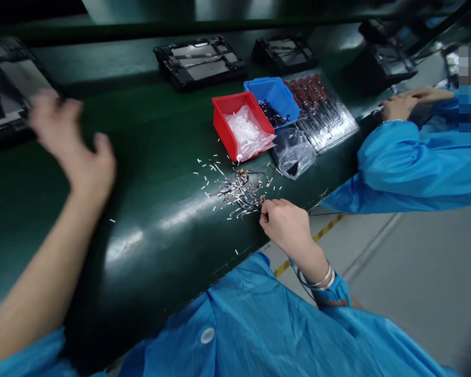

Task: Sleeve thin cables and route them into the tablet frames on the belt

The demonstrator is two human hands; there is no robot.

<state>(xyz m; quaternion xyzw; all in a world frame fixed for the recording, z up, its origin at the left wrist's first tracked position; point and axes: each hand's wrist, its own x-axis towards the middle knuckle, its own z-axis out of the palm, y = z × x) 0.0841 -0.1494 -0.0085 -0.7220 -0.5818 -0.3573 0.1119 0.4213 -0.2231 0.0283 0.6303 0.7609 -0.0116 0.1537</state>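
I'd tease those tangled cables (241, 192) apart gently: right hand (286, 224), fingers together, any hold hidden; left hand (80, 157), fingers spread.

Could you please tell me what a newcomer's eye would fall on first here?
Probably the bright red bin of clear plastic pieces, beside the blue bin on the green bench. Just nearer lies a tangled heap of small cables, the right hand at its edge. The blurred left hand spreads open far left.
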